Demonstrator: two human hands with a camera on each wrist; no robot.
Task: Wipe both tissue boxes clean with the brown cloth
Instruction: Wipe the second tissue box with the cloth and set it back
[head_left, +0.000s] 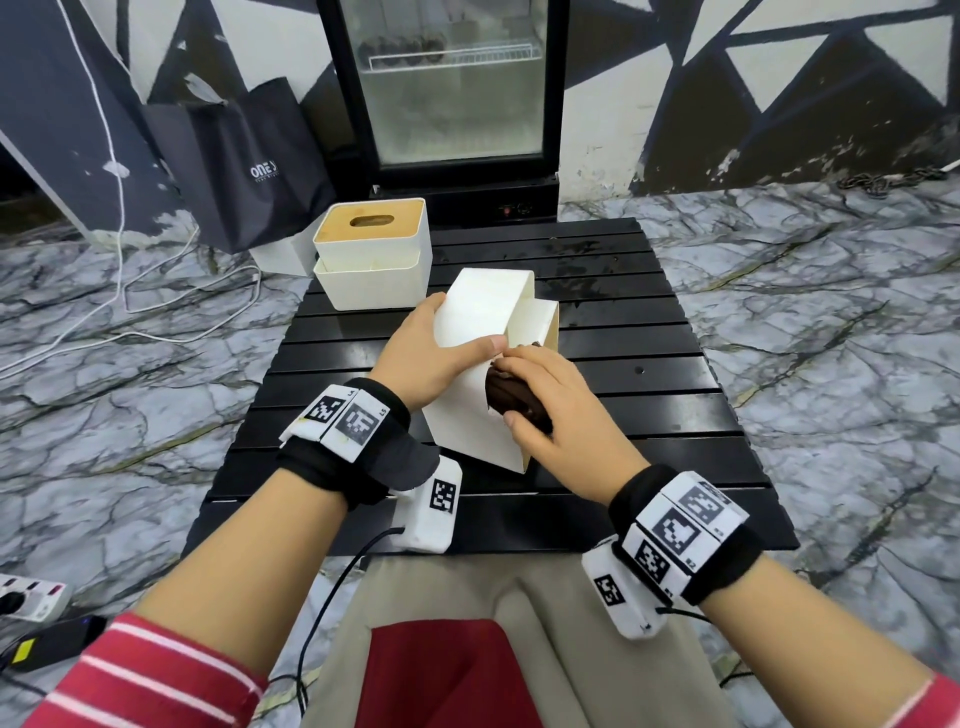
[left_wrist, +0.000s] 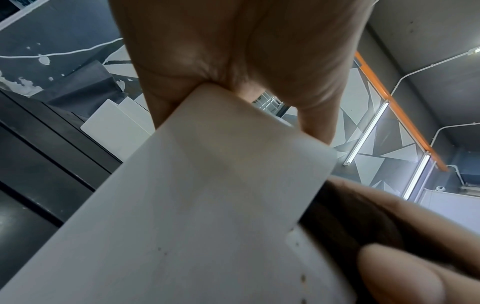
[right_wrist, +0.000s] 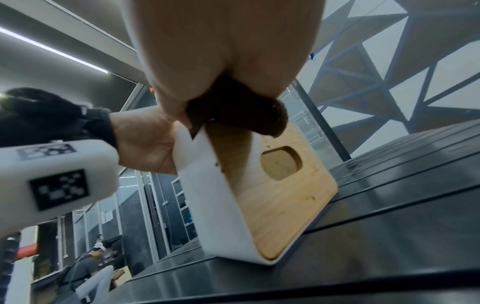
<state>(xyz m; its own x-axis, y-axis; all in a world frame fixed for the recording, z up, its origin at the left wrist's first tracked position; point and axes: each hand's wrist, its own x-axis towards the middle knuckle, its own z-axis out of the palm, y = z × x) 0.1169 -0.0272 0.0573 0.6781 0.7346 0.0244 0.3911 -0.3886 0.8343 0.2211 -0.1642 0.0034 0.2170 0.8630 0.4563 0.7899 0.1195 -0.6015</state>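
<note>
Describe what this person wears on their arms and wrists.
Each wrist carries a black fabric band bearing white blocks printed with black square markers. A white marker-printed camera box hangs below the left wrist, trailing a black cable. Red sleeves with white stripes cover the upper forearms.

Head view: bright, even light, sharp, with wide-angle bending at the edges and glare on the black table. Wrist views: dimmer, soft and blurred; ceiling strip lights glow, and close surfaces lose focus.
</note>
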